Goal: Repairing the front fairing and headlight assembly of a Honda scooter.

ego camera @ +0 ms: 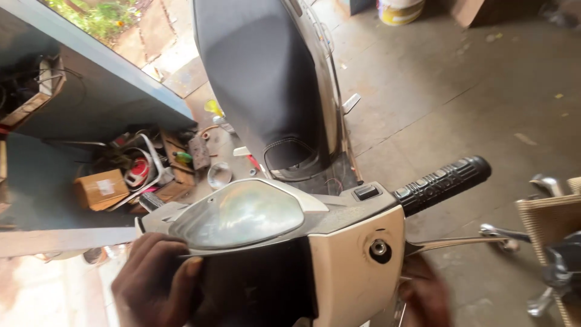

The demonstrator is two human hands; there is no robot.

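Gripping the lower edge of the scooter's instrument cover, the left hand had its fingers curled on it — the cover looked seated on the handlebar. The right hand was blurred below the brake lever; its grip could not be told.

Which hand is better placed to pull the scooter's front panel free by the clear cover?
Probably the left hand: it already grips the panel edge under the clear cover. The right hand sits blurred, low beside the white panel.
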